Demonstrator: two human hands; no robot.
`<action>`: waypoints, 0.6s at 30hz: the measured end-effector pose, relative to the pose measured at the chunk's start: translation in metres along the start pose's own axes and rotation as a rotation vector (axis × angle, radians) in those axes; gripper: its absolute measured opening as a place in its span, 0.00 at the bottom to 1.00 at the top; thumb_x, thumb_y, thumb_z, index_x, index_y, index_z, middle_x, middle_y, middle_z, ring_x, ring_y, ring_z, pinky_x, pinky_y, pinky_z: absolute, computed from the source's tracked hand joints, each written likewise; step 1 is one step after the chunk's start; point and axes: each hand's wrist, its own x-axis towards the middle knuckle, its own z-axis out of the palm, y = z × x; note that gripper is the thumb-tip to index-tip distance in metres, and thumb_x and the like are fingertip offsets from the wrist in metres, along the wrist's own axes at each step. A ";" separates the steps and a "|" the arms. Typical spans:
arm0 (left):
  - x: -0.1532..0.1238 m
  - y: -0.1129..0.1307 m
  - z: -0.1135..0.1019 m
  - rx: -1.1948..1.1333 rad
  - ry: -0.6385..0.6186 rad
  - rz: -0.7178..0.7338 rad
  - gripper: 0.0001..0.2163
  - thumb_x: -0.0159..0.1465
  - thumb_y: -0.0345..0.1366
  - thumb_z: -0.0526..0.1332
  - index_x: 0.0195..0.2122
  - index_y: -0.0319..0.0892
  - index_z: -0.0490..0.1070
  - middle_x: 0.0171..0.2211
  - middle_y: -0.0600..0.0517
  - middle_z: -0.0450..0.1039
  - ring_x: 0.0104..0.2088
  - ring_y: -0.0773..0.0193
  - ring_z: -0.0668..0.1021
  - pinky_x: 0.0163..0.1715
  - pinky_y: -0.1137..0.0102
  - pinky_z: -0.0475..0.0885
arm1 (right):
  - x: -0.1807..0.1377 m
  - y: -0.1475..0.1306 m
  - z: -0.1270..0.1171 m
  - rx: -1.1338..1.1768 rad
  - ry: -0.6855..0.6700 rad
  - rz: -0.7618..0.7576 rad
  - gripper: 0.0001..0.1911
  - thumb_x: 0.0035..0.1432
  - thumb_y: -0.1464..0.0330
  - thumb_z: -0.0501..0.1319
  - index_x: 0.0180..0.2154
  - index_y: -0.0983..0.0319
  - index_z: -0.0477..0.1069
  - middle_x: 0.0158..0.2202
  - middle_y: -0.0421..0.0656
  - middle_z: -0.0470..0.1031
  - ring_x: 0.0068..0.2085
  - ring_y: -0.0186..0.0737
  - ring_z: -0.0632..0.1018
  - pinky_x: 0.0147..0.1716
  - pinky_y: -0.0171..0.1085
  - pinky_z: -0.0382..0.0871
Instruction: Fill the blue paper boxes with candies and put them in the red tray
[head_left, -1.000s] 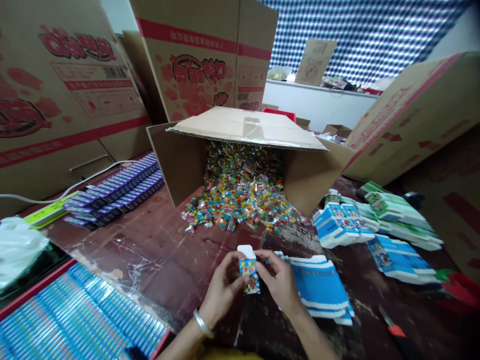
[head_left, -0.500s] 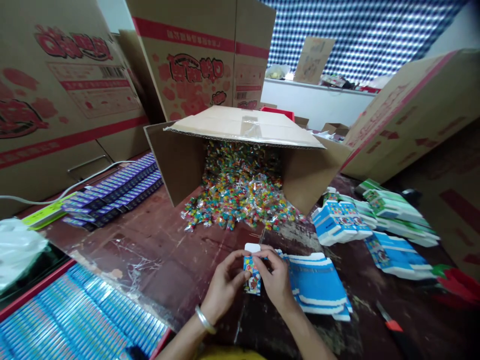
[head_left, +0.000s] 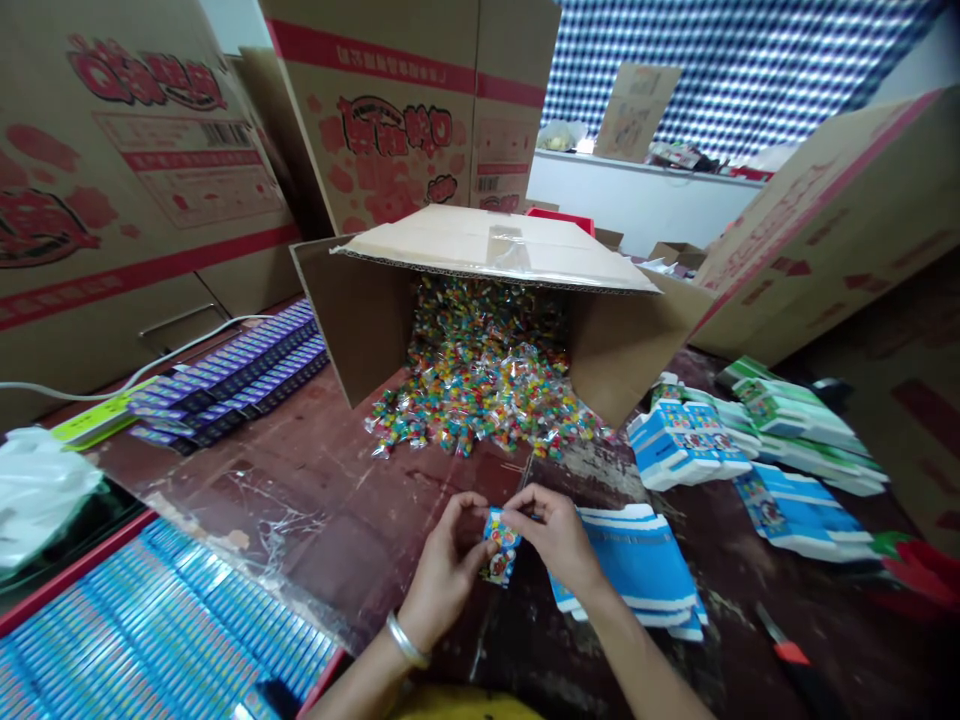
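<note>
Between my two hands is a small blue printed candy box (head_left: 501,548), held upright above the table. My left hand (head_left: 448,560) grips its left side, thumb across the front and fingers behind. At the top right corner, my right hand (head_left: 553,530) pinches the box's upper end with thumb and fingertips. No raised flap shows at the top. Beside my right forearm lies a stack of flat blue cartons (head_left: 637,565). Beyond my hands, small clear packets of colourful candy (head_left: 480,400) spill out of a cardboard box (head_left: 495,245) lying on its side.
At the lower left, a red-rimmed tray (head_left: 75,570) holds rows of blue boxes. Purple boxes (head_left: 232,380) lie stacked at the left. Blue cartons (head_left: 686,450) and green cartons (head_left: 802,420) are piled at the right, near a cutter knife (head_left: 787,650). Large cartons (head_left: 390,130) stand behind.
The white flap standing at the top of the small box no longer shows. My right hand has shifted slightly right and up, its fingers now at the box's top corner.
</note>
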 end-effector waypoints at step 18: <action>0.007 -0.004 -0.014 -0.061 -0.032 -0.041 0.15 0.59 0.37 0.63 0.46 0.42 0.65 0.36 0.49 0.75 0.38 0.60 0.76 0.39 0.69 0.70 | -0.026 0.008 0.020 -0.431 -0.101 -0.233 0.38 0.44 0.72 0.68 0.56 0.55 0.60 0.58 0.46 0.64 0.59 0.47 0.65 0.58 0.46 0.59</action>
